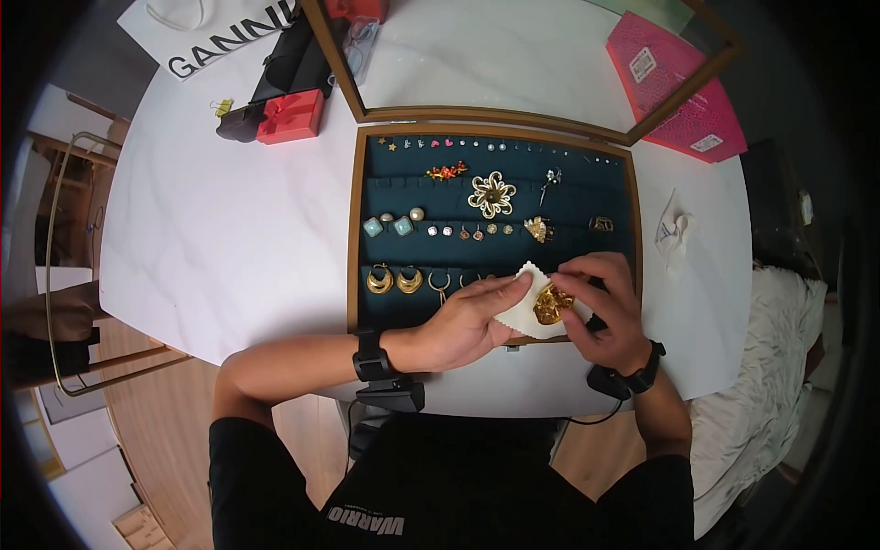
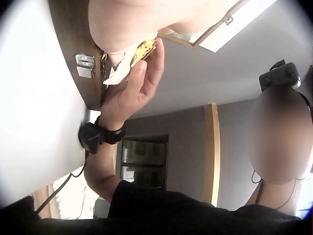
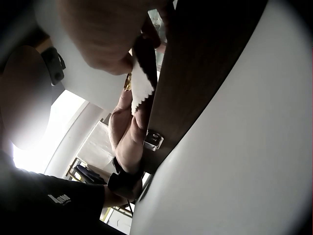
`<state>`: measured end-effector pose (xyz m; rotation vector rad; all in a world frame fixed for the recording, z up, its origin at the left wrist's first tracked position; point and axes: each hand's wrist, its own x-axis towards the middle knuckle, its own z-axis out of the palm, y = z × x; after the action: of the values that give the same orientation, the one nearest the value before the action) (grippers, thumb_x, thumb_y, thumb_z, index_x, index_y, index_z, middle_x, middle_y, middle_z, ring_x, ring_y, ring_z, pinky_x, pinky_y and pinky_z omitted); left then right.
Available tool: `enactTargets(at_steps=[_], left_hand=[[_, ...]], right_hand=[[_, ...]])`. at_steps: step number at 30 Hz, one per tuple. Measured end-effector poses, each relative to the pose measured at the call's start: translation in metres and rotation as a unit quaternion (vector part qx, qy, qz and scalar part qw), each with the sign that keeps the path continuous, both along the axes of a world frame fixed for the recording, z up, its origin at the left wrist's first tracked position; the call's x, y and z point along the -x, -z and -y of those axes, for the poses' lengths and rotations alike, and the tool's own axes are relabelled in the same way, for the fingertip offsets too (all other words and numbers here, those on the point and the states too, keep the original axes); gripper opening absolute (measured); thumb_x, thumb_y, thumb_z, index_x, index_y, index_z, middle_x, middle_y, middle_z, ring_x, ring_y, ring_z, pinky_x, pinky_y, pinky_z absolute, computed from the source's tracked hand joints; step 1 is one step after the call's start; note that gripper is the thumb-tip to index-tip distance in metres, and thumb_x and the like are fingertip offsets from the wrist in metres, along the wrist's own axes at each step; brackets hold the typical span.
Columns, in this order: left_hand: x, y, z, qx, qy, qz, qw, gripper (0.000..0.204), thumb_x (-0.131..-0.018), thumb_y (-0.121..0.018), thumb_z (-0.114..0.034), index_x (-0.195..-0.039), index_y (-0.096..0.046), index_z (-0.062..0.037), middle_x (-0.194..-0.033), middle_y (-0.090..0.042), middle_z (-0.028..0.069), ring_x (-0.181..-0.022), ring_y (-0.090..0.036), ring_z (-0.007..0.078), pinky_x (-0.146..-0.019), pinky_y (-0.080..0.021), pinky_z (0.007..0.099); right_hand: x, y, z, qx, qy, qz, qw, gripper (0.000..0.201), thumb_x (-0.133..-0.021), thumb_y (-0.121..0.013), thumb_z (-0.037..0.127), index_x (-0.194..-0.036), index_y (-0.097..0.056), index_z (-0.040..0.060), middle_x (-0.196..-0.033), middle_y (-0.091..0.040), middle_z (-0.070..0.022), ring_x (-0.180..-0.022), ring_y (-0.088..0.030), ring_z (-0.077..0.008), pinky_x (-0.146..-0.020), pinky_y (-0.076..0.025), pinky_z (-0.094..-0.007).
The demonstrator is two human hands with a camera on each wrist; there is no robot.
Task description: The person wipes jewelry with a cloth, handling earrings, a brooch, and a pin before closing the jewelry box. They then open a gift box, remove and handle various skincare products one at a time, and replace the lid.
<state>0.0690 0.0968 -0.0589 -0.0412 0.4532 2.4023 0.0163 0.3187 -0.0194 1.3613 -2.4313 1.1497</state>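
In the head view my left hand (image 1: pixel 458 323) pinches a white cloth (image 1: pixel 519 317) with a zigzag edge, its thumb lying on top. A shiny gold piece of jewellery (image 1: pixel 551 306) with a crumpled-looking surface rests against the cloth. My right hand (image 1: pixel 609 310) pinches that piece between thumb and fingers. Both hands are over the front right of a wooden jewellery box (image 1: pixel 355 220) lined in dark green. The left wrist view shows the gold piece (image 2: pixel 145 51) against the cloth (image 2: pixel 120 69). In the right wrist view the cloth (image 3: pixel 142 88) hangs below the fingers.
Rows of earrings and brooches, including a flower brooch (image 1: pixel 492 195) and gold hoops (image 1: pixel 379 280), fill the box. Its glass lid (image 1: pixel 367 115) stands open behind. A pink box (image 1: pixel 674 87), a red gift box (image 1: pixel 291 116) and a paper bag (image 1: pixel 202 41) stand around it. A small white pouch (image 1: pixel 676 231) lies right.
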Motion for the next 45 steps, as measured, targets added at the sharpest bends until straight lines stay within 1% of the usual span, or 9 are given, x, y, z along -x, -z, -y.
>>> enactTargets(at_steps=[11,13,16,27,30,35,37,41,45], left_hand=[[-0.001,0.002,-0.001,0.010,0.001,0.001,1.000,0.042,-0.110,-0.040,-0.030,-0.136,-0.052,0.0009,-0.133,-0.059,0.0113,-0.126,-0.057,0.0192,-0.111,-0.044,0.0351],[0.000,-0.001,0.001,0.044,0.015,-0.018,0.999,0.048,-0.112,-0.029,-0.031,-0.145,-0.040,0.0027,-0.139,-0.052,0.0154,-0.132,-0.052,0.0246,-0.115,-0.040,0.0417],[-0.001,0.003,-0.002,0.009,0.002,0.002,1.000,0.040,-0.110,-0.040,-0.030,-0.134,-0.052,0.0002,-0.132,-0.060,0.0109,-0.123,-0.058,0.0189,-0.110,-0.045,0.0359],[-0.001,-0.002,-0.001,0.009,-0.006,0.013,1.000,0.039,-0.110,-0.040,-0.030,-0.132,-0.054,-0.0004,-0.128,-0.062,0.0110,-0.119,-0.060,0.0189,-0.108,-0.046,0.0366],[-0.001,-0.001,-0.001,0.011,-0.002,0.009,1.000,0.039,-0.110,-0.040,-0.030,-0.131,-0.054,-0.0006,-0.128,-0.062,0.0109,-0.119,-0.060,0.0186,-0.108,-0.046,0.0363],[-0.001,0.000,0.000,0.019,0.000,0.023,1.000,0.039,-0.110,-0.040,-0.030,-0.132,-0.054,-0.0014,-0.129,-0.062,0.0104,-0.120,-0.060,0.0178,-0.108,-0.046,0.0355],[0.000,0.005,0.001,0.003,0.013,-0.016,1.000,0.038,-0.110,-0.040,-0.030,-0.132,-0.054,-0.0022,-0.130,-0.061,0.0096,-0.120,-0.060,0.0175,-0.108,-0.046,0.0354],[-0.002,0.001,0.000,0.016,-0.001,0.017,1.000,0.038,-0.110,-0.040,-0.030,-0.133,-0.054,-0.0026,-0.130,-0.061,0.0089,-0.120,-0.060,0.0175,-0.107,-0.046,0.0353],[-0.001,0.002,0.001,0.003,0.009,0.004,1.000,0.038,-0.110,-0.041,-0.030,-0.133,-0.054,-0.0031,-0.130,-0.061,0.0085,-0.120,-0.060,0.0173,-0.107,-0.047,0.0349]], right_hand=[[0.000,0.004,-0.003,0.014,-0.027,0.004,1.000,0.044,-0.071,-0.083,0.007,-0.112,-0.070,0.0086,-0.117,-0.061,-0.0079,-0.102,-0.056,-0.0274,-0.083,-0.050,-0.0371],[-0.002,0.000,0.000,0.010,-0.026,0.003,1.000,0.046,-0.070,-0.085,0.009,-0.113,-0.070,0.0090,-0.117,-0.061,-0.0078,-0.102,-0.056,-0.0277,-0.085,-0.049,-0.0380],[-0.002,0.006,-0.002,0.005,-0.006,-0.005,1.000,0.050,-0.067,-0.087,0.012,-0.114,-0.070,0.0093,-0.118,-0.061,-0.0077,-0.103,-0.056,-0.0283,-0.087,-0.048,-0.0400],[-0.001,0.002,-0.001,-0.006,0.041,-0.062,0.997,0.051,-0.069,-0.087,0.013,-0.116,-0.068,0.0085,-0.123,-0.063,-0.0067,-0.105,-0.057,-0.0285,-0.088,-0.050,-0.0382],[-0.002,0.007,0.000,-0.002,-0.022,-0.064,0.998,0.051,-0.071,-0.086,0.014,-0.117,-0.067,0.0078,-0.128,-0.063,-0.0059,-0.105,-0.057,-0.0276,-0.088,-0.050,-0.0371],[-0.001,0.005,0.000,0.012,0.014,-0.054,0.998,0.049,-0.071,-0.085,0.015,-0.117,-0.068,0.0085,-0.130,-0.065,-0.0049,-0.105,-0.057,-0.0266,-0.086,-0.051,-0.0350],[-0.001,0.006,0.001,-0.014,-0.057,-0.077,0.995,0.047,-0.071,-0.085,0.015,-0.114,-0.068,0.0080,-0.130,-0.065,-0.0057,-0.104,-0.057,-0.0263,-0.085,-0.052,-0.0346],[-0.001,0.004,0.000,0.000,0.011,-0.079,0.997,0.046,-0.069,-0.086,0.015,-0.111,-0.069,0.0075,-0.128,-0.066,-0.0047,-0.105,-0.058,-0.0260,-0.086,-0.053,-0.0342],[-0.002,0.006,0.001,-0.005,-0.083,-0.069,0.994,0.046,-0.069,-0.086,0.016,-0.111,-0.068,0.0074,-0.129,-0.066,-0.0049,-0.105,-0.059,-0.0271,-0.086,-0.053,-0.0357]])
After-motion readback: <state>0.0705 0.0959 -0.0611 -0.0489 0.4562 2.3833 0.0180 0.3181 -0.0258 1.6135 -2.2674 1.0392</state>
